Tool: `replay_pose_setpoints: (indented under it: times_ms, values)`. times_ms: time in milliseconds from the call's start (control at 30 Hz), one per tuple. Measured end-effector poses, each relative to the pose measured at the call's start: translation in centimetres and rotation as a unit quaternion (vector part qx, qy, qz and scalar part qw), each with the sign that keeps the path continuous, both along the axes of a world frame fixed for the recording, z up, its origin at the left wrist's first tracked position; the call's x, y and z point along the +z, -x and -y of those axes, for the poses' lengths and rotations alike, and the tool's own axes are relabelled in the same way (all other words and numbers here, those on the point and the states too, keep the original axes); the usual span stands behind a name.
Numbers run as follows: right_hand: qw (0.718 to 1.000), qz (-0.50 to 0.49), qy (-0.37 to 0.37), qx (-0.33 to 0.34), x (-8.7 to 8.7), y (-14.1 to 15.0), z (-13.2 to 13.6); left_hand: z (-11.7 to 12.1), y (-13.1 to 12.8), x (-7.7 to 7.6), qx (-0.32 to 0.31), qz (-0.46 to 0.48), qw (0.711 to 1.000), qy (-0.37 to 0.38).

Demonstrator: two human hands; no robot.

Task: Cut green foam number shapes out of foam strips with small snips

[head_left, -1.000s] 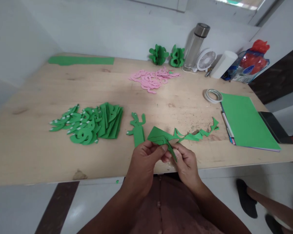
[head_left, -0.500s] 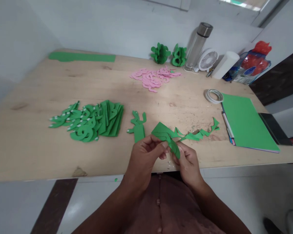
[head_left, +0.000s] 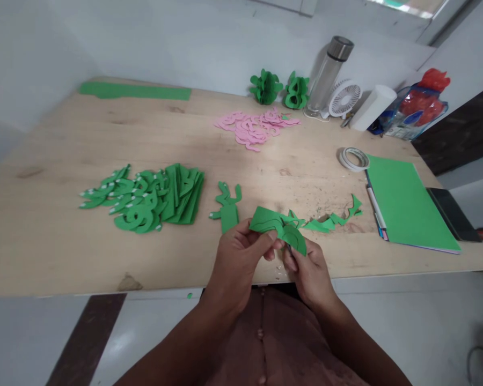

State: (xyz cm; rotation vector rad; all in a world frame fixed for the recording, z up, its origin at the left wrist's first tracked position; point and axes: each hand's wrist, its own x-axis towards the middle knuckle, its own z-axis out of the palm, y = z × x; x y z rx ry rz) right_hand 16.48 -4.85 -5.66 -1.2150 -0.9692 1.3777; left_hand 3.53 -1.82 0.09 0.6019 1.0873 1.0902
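Near the front edge of the table, my left hand [head_left: 241, 254] pinches a green paper piece [head_left: 262, 217] between thumb and fingers. Dark curved outlines are drawn on the paper, and its right end is rounded. My right hand [head_left: 308, 268] is closed just under that rounded end, around small dark scissors [head_left: 288, 250] that are mostly hidden by the paper and fingers. Jagged green paper scraps [head_left: 324, 224] lie just beyond my right hand. Left of the paper, a green cut-out with curly arms [head_left: 229, 206] lies on the table.
A pile of green cut-outs [head_left: 139, 201] lies left, beside folded green pieces [head_left: 184, 195]. Pink cut-outs [head_left: 251, 128] lie farther back. Two green paper shapes, a bottle [head_left: 328, 75] and a small fan [head_left: 345, 98] stand by the wall. Tape rolls [head_left: 353, 159] and green sheets [head_left: 412, 206] lie right.
The green paper has turned in my hands, its rounded end swinging right and up so its face shows more. Dark scissors now show by my right fingers.
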Motion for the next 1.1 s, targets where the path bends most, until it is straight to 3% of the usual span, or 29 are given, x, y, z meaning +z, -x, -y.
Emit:
replay_pose_setpoints:
  times_ms: [1100]
  values:
    - [1.0, -0.005, -0.004, -0.01, -0.19, 0.39, 0.05, 0.12, -0.1, 0.4, 0.009, -0.018, 1.0, -0.015]
